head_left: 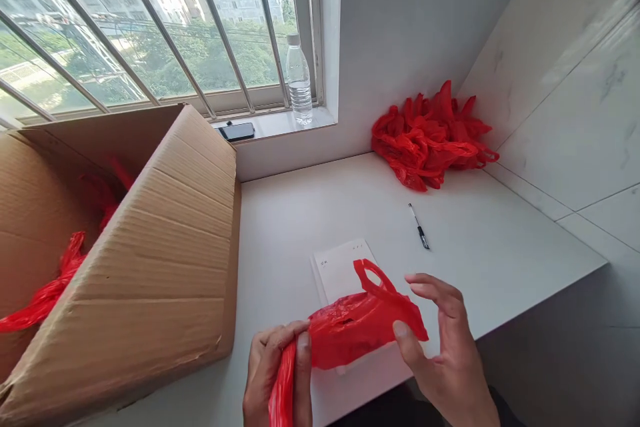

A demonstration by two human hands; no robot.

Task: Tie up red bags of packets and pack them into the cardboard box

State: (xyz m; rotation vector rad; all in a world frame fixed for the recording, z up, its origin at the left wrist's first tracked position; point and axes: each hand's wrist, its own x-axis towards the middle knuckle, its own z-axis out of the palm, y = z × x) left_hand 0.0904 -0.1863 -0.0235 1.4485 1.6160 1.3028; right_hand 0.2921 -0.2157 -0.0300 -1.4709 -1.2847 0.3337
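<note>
A red plastic bag (350,333) with a looped handle stretches across the front of the white table. My left hand (277,373) is closed round its gathered left part, and a bunched strip hangs down between thumb and fingers. At the bag's right end my right hand (445,347) has thumb and fingers spread apart. Its thumb tip is beside or touching the bag's edge; I cannot tell which. Under and behind the bag lies a white notepad (343,267) with small handwritten marks, partly covered.
An open cardboard box (165,247) with red plastic bags (60,280) stands left. A pile of red bags (430,140) lies at the back right, near a pen (419,227). A water bottle (300,83) and a phone (237,131) rest on the windowsill.
</note>
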